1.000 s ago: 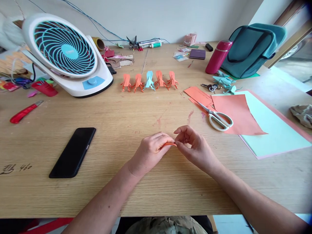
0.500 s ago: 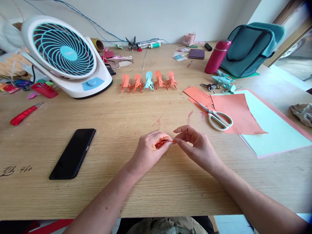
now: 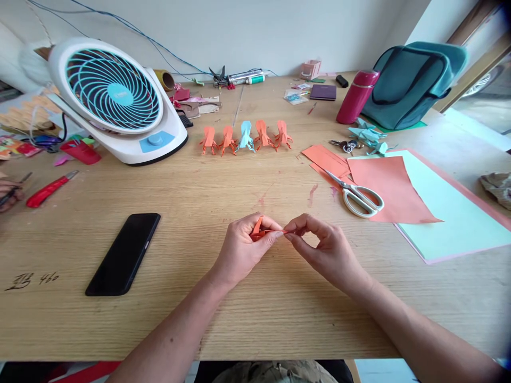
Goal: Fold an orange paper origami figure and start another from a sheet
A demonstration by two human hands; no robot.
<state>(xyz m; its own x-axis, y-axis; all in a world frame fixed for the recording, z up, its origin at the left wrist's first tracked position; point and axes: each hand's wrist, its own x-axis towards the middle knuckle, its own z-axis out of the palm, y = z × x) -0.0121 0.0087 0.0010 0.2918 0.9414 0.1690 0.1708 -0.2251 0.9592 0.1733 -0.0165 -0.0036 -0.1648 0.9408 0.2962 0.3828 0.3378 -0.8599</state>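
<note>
one orange paper (image 3: 257,234) in the pinch of left hand (image 3: 244,250) and right hand (image 3: 329,252), handwritten "460" (image 3: 48,278) on table (image 3: 191,202)

On a wooden desk (image 3: 223,186), white-handled scissors (image 3: 345,186) lie partly on an orange sheet (image 3: 393,191). Nearer the wearer and left of the scissors, the left hand (image 3: 243,247) holds a folded orange paper (image 3: 258,229), while the right hand (image 3: 325,247) pinches its tip between thumb and fingers. Beyond the scissors, to the left, stand five folded paper figures (image 3: 245,137), four orange and one light blue. Just beyond them are keys (image 3: 347,145), then a magenta bottle (image 3: 357,98). Well left of the scissors are a black phone (image 3: 123,254) and, at the edge, another person's hand (image 3: 10,197) holding a slim dark tool (image 3: 5,199).
</note>
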